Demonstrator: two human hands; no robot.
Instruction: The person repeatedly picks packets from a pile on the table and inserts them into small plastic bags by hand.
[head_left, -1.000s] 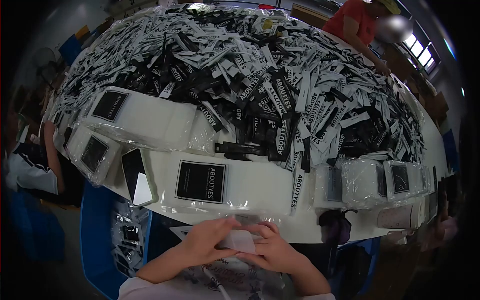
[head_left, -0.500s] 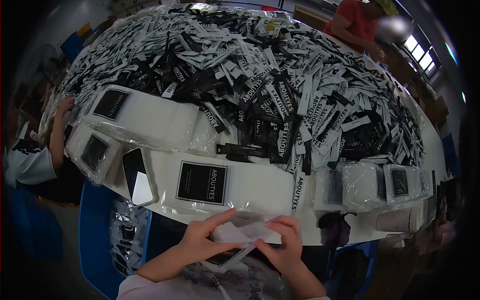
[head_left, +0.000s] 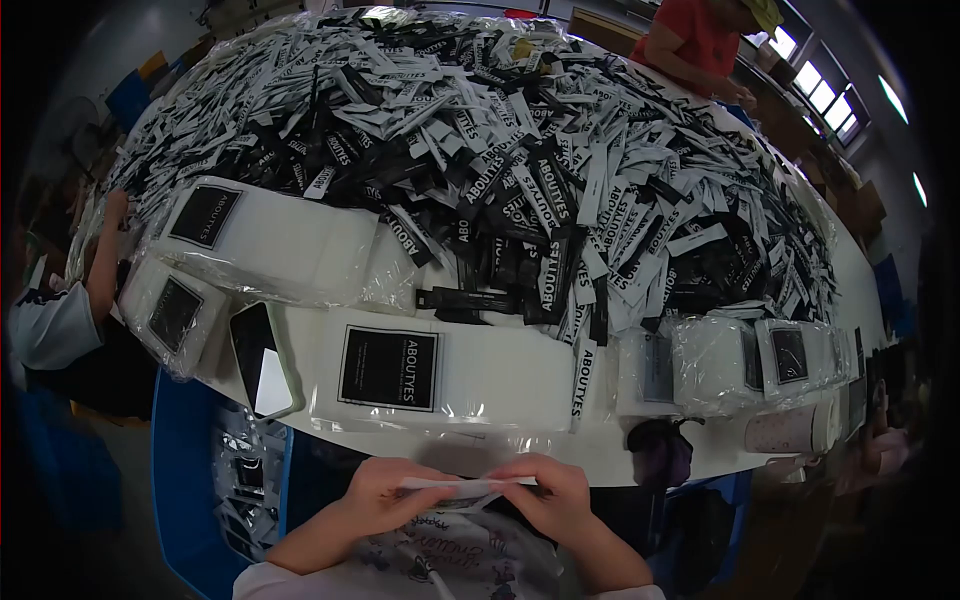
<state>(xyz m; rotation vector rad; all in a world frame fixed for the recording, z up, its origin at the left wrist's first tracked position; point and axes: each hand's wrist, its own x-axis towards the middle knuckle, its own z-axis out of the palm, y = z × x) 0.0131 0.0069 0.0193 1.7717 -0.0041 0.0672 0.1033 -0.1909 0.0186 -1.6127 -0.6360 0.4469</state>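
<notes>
My left hand [head_left: 392,492] and my right hand [head_left: 548,490] are both closed, pinching the edge of a small white plastic bag [head_left: 462,488] in front of my chest. The bag is seen nearly edge-on, so its face is mostly hidden. Just beyond my hands, a long stack of white bags [head_left: 500,370] with a black ABOUTYES label lies at the table's front edge. A phone [head_left: 265,365] rests left of that stack. One white ABOUTYES sachet [head_left: 583,380] lies at the stack's right end.
A large heap of black and white sachets [head_left: 480,150] covers the table [head_left: 720,445]. Wrapped bag packs [head_left: 705,365] and a cup [head_left: 787,430] stand right. A blue bin [head_left: 185,480] with filled bags is below left. A person in red [head_left: 690,45] and another person's arm [head_left: 105,260] are beside the table.
My hands have drawn level and turned the bag from showing its opening and black label to nearly edge-on. The view has shifted slightly.
</notes>
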